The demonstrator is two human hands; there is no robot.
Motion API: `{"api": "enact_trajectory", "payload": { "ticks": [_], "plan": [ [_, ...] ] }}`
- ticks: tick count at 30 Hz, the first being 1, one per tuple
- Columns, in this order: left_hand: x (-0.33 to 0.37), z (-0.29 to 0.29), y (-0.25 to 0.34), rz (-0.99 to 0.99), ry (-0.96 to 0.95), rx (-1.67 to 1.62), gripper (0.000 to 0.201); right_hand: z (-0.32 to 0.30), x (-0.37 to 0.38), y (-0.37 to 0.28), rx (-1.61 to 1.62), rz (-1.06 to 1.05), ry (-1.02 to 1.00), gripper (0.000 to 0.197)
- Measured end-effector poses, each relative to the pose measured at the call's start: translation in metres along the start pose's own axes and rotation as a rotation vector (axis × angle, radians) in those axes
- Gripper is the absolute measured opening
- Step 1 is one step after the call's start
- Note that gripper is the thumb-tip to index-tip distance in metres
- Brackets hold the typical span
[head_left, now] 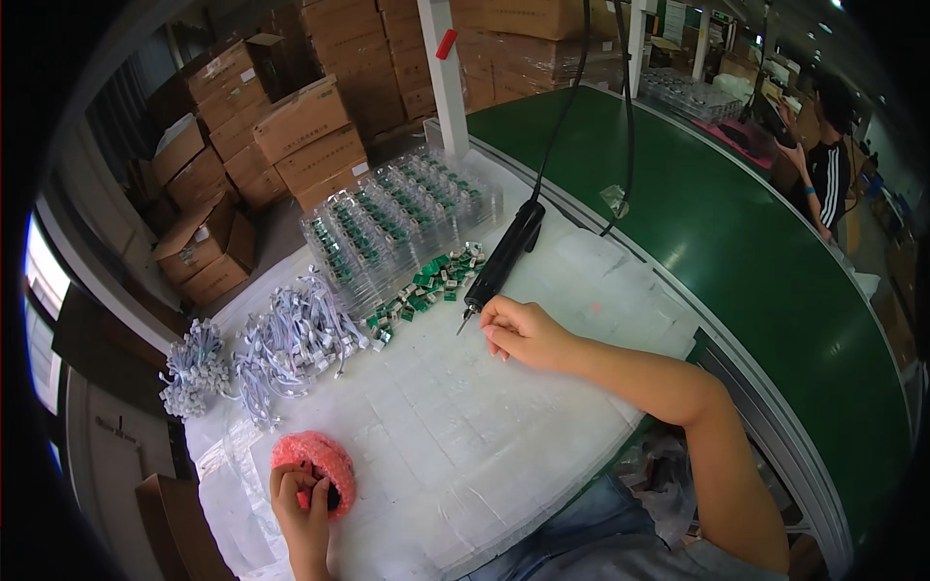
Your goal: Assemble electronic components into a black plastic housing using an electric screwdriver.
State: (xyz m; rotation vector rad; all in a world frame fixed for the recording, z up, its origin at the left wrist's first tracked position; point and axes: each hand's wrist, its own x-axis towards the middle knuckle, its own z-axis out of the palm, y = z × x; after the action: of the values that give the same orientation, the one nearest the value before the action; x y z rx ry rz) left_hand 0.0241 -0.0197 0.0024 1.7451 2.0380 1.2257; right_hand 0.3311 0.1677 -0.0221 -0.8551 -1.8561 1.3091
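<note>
My left hand (pixel 298 496) reaches into a round holder wrapped in pink bubble wrap (pixel 315 447) at the near left of the table. Its fingers are pinched together over dark contents (pixel 333 497), too small to make out. My right hand (pixel 523 334) is curled closed just right of the lower end of a black electric screwdriver (pixel 506 257). That driver hangs tilted on its cable, its thin bit pointing down at the tabletop. Whether the right fingers touch it or pinch something small is hidden.
Small green circuit boards (pixel 426 283) lie loose beside stacked clear plastic trays (pixel 402 218) holding more boards. Bundles of white cables (pixel 295 334) cover the table's left. A green conveyor belt (pixel 697 213) runs along the right; a co-worker (pixel 828 165) is beyond it. Cardboard boxes (pixel 305 126) stand behind.
</note>
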Motion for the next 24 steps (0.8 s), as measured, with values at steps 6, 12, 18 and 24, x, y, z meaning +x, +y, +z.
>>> {"api": "enact_trajectory", "payload": {
  "ticks": [6, 12, 18, 24],
  "plan": [
    [-0.003, 0.001, 0.0, 0.113, 0.03, 0.013, 0.012, -0.003, 0.004, 0.002, -0.01, -0.005, 0.033, 0.006],
    [-0.007, 0.007, 0.001, 0.225, 0.037, 0.023, 0.01, -0.021, -0.013, -0.021, -0.258, -0.223, 0.219, 0.006],
    [-0.007, -0.001, -0.011, 0.314, -0.01, 0.041, 0.021, -0.144, -0.078, -0.055, -0.694, -0.305, 0.682, 0.009],
    [-0.004, -0.006, -0.022, 0.321, 0.104, 0.151, 0.023, -0.311, -0.202, -0.03, -1.351, 0.067, 1.366, 0.007]
  ]
}}
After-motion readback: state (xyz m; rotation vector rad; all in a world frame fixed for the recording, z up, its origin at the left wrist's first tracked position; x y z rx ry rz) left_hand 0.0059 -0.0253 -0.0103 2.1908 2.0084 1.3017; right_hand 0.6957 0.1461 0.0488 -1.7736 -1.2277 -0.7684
